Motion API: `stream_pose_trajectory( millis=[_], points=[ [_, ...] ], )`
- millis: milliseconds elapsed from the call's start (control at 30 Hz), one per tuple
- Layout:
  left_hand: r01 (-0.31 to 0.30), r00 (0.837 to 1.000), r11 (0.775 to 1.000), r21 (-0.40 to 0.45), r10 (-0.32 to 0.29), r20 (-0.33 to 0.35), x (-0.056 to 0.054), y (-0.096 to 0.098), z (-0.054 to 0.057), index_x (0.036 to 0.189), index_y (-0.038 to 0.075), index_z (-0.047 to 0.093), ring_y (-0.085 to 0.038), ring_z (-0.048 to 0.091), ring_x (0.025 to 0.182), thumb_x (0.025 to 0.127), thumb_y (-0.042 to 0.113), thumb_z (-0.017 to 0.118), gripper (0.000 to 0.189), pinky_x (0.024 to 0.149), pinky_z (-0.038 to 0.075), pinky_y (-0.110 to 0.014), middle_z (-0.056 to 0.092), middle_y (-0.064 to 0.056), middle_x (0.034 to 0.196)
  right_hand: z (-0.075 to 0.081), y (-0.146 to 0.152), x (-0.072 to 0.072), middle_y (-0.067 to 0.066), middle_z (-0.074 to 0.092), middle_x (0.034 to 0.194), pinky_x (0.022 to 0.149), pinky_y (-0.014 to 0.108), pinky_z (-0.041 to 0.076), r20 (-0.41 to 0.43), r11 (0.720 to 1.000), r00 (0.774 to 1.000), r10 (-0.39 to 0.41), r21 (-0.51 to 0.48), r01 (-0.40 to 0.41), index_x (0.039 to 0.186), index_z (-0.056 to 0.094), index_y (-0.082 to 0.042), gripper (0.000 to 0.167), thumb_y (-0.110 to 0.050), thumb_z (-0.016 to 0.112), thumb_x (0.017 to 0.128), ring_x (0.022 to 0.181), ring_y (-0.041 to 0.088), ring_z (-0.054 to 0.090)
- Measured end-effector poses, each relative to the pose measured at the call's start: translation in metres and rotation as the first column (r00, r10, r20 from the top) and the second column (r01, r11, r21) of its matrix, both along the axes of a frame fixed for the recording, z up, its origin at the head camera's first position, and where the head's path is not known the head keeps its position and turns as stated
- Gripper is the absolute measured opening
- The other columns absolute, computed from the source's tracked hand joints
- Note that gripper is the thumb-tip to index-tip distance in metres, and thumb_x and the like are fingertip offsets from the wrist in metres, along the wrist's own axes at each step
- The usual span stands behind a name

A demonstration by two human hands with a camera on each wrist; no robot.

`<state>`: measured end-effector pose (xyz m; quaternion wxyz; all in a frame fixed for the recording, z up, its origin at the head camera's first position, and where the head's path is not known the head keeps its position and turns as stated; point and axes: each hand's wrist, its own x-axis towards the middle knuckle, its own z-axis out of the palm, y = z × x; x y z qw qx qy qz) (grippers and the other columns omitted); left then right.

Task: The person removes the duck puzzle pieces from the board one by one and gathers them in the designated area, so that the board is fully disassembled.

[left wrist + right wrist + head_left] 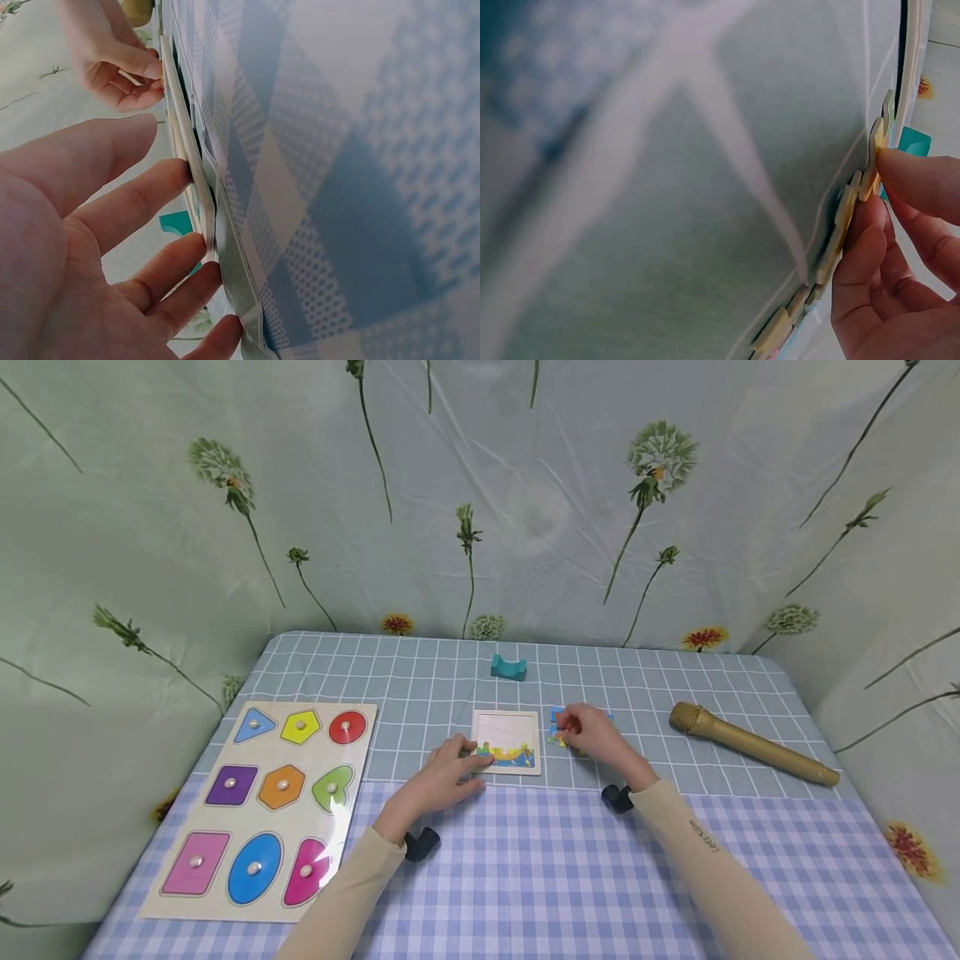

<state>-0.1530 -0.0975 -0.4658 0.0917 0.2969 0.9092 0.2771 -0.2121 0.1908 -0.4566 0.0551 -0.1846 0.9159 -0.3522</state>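
A small square wooden jigsaw tray (508, 728) lies mid-table, its lower part filled with colourful pieces and its upper part bare wood. My left hand (447, 773) rests at the tray's left side, fingers extended, with fingertips on its edge in the left wrist view. Just right of the tray, my right hand (594, 732) pinches a puzzle piece (873, 161) between thumb and fingers, close over the table. Loose puzzle pieces (840, 225) lie beneath and beside that hand, partly hidden by it in the head view.
At the left lies a large shape board (273, 747) with knobbed coloured shapes. A teal curved block (509, 668) sits behind the tray. On the right is a gold microphone (757, 745). Checked cloth (517, 868) covers the table's near part; a flowered curtain (540, 510) hangs behind.
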Motion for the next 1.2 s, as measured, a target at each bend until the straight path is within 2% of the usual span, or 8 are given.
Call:
stream_pose_trajectory(
  millis=[300, 500, 600, 700, 800, 900, 1100, 1200],
  points=[
    [-0.015, 1.0, 1.0, -0.015, 0.015, -0.012, 0.0, 0.001, 0.0, 0.13, 0.011, 0.061, -0.031, 0.042, 0.118, 0.095, 0.023, 0.061, 0.038, 0.1, 0.032, -0.051, 0.044, -0.016, 0.123, 0.0, -0.002, 0.001, 0.007, 0.055, 0.078, 0.063, 0.03, 0.044, -0.073, 0.996, 0.996, 0.054, 0.071, -0.049, 0.078, 0.065, 0.0, 0.014, 0.013, 0.063, 0.078, 0.071, 0.019, 0.051],
    [-0.023, 0.997, 0.999, -0.025, 0.021, -0.074, -0.001, 0.006, 0.002, 0.125, 0.01, 0.063, -0.032, 0.042, 0.117, 0.094, 0.021, 0.062, 0.034, 0.098, 0.034, -0.05, 0.044, -0.015, 0.125, 0.002, -0.009, 0.004, 0.008, 0.056, 0.081, 0.065, 0.031, 0.045, -0.085, 0.999, 0.996, 0.04, 0.027, -0.038, 0.082, 0.066, 0.0, 0.011, 0.011, 0.065, 0.079, 0.073, 0.02, 0.052],
    [-0.001, 0.994, 0.999, -0.032, -0.003, -0.109, -0.002, 0.01, 0.002, 0.125, 0.01, 0.063, -0.032, 0.041, 0.117, 0.094, 0.02, 0.061, 0.033, 0.095, 0.036, -0.05, 0.045, -0.014, 0.126, 0.003, -0.017, 0.006, 0.007, 0.06, 0.086, 0.068, 0.031, 0.046, -0.051, 0.998, 0.997, 0.062, -0.009, -0.063, 0.089, 0.067, 0.0, 0.014, 0.009, 0.063, 0.079, 0.076, 0.019, 0.053],
    [0.038, 0.991, 0.997, -0.06, -0.046, -0.126, -0.003, 0.016, 0.002, 0.129, 0.011, 0.06, -0.031, 0.041, 0.12, 0.095, 0.02, 0.059, 0.036, 0.094, 0.037, -0.05, 0.046, -0.012, 0.131, 0.006, -0.027, 0.011, 0.008, 0.062, 0.092, 0.07, 0.031, 0.046, -0.005, 0.991, 0.992, 0.126, -0.033, -0.126, 0.098, 0.067, 0.001, 0.019, 0.008, 0.064, 0.08, 0.078, 0.019, 0.054],
    [0.079, 0.987, 0.992, -0.097, -0.091, -0.132, -0.003, 0.022, 0.003, 0.133, 0.012, 0.057, -0.029, 0.04, 0.123, 0.096, 0.022, 0.058, 0.039, 0.095, 0.037, -0.051, 0.047, -0.009, 0.137, 0.007, -0.036, 0.016, 0.009, 0.063, 0.096, 0.073, 0.031, 0.046, 0.007, 0.98, 0.981, 0.196, -0.028, -0.196, 0.104, 0.066, 0.003, 0.022, 0.005, 0.067, 0.081, 0.081, 0.02, 0.055],
    [0.105, 0.983, 0.986, -0.128, -0.122, -0.135, -0.003, 0.025, 0.003, 0.133, 0.011, 0.058, -0.028, 0.041, 0.123, 0.097, 0.023, 0.057, 0.038, 0.097, 0.037, -0.051, 0.048, -0.008, 0.138, 0.006, -0.04, 0.018, 0.01, 0.062, 0.099, 0.076, 0.032, 0.047, -0.01, 0.973, 0.973, 0.232, -0.005, -0.232, 0.106, 0.065, 0.003, 0.024, 0.004, 0.067, 0.082, 0.084, 0.021, 0.056],
    [0.101, 0.98, 0.982, -0.162, -0.126, -0.154, -0.002, 0.027, 0.002, 0.129, 0.011, 0.062, -0.027, 0.045, 0.121, 0.096, 0.021, 0.058, 0.034, 0.096, 0.039, -0.049, 0.05, -0.006, 0.137, 0.005, -0.042, 0.021, 0.01, 0.061, 0.101, 0.085, 0.045, 0.045, 0.016, 0.974, 0.973, 0.228, -0.012, -0.228, 0.107, 0.066, 0.003, 0.026, 0.009, 0.063, 0.082, 0.085, 0.02, 0.056],
    [0.094, 0.98, 0.981, -0.172, -0.121, -0.155, -0.001, 0.028, 0.002, 0.128, 0.011, 0.063, -0.027, 0.046, 0.119, 0.096, 0.021, 0.058, 0.034, 0.095, 0.04, -0.048, 0.052, -0.005, 0.136, 0.004, -0.043, 0.022, 0.01, 0.061, 0.1, 0.084, 0.042, 0.046, 0.013, 0.97, 0.97, 0.244, -0.02, -0.244, 0.106, 0.066, 0.004, 0.025, 0.01, 0.061, 0.082, 0.083, 0.019, 0.056]
  ],
)
